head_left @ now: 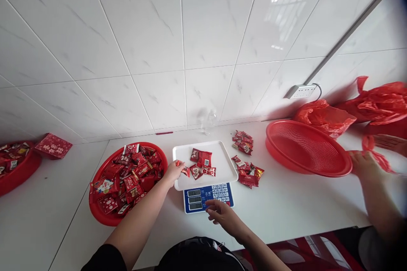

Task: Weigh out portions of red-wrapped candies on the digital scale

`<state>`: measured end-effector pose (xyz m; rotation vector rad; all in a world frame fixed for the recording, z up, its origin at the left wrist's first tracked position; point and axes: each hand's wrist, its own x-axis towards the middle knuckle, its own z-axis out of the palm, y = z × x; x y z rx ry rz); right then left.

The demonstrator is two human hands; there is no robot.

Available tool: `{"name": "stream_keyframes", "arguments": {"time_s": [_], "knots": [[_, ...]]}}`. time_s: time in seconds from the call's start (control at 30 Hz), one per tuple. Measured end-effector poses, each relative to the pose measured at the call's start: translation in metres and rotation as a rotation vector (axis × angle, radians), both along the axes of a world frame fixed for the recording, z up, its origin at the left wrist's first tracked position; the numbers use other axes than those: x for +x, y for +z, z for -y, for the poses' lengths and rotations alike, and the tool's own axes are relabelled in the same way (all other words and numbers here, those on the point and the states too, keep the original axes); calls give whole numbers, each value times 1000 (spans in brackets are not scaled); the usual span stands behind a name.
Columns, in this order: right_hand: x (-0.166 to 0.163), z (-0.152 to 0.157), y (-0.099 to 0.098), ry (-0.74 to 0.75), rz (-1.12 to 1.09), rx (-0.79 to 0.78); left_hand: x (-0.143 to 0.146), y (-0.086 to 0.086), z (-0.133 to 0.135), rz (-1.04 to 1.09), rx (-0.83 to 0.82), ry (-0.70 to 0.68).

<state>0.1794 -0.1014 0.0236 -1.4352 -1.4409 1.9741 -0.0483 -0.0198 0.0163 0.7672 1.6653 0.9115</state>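
Note:
My left hand (173,172) is over the left edge of the white weighing tray (225,160), its fingers closed on a small red candy packet (185,171). Several red packets (204,159) lie on the tray. Below it shows the blue keypad of the digital scale (208,194), with small displays on its left side. My right hand (224,217) hovers at the front edge of the keypad, empty, fingers apart. Left of the tray stands a red basket (95,203) full of red-wrapped sweets (133,178).
Two small piles of packets (243,142) lie right of the tray. Beyond is a red basket (305,148) that a co-worker's hand (364,163) touches. Red plastic bags (327,116) and a power strip (302,91) are at the wall. A red box (54,146) stands far left.

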Motion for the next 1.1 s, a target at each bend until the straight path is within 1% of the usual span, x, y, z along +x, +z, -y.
{"name": "stream_keyframes", "arguments": {"time_s": [0.17, 0.33, 0.43, 0.5, 0.57, 0.67, 0.73, 0.83, 0.9, 1.0, 1.03, 1.1], "knots": [[0, 2, -7, 0, -13, -12, 6, 5, -4, 77, -56, 32], [-8, 0, -5, 10, -36, -14, 5, 12, -6, 77, -17, 103], [-9, -2, -4, 18, -42, -5, 3, 18, 1, 71, -1, 129], [-8, -3, -4, 25, -44, 0, 4, 22, 12, 92, -8, 95], [-9, -4, -4, 28, -49, 2, 10, 26, 28, 118, -30, 32], [-14, -4, -2, 26, -67, 44, 26, 25, 58, 116, -56, -109], [-18, -5, 2, 32, -63, 148, 39, 20, 78, 98, -6, -211], [-24, -5, 10, 77, -15, 348, 52, 11, 100, 170, 61, -253], [-25, -5, 15, 123, 27, 416, 56, 9, 107, 197, 10, -290], [-28, -9, 16, 179, 28, 399, 56, 14, 110, 156, -106, -378], [-29, -12, 15, 172, 15, 376, 56, 17, 109, 148, -128, -379], [-31, -23, 12, 82, -22, 310, 53, 23, 107, 155, -135, -318]]}}
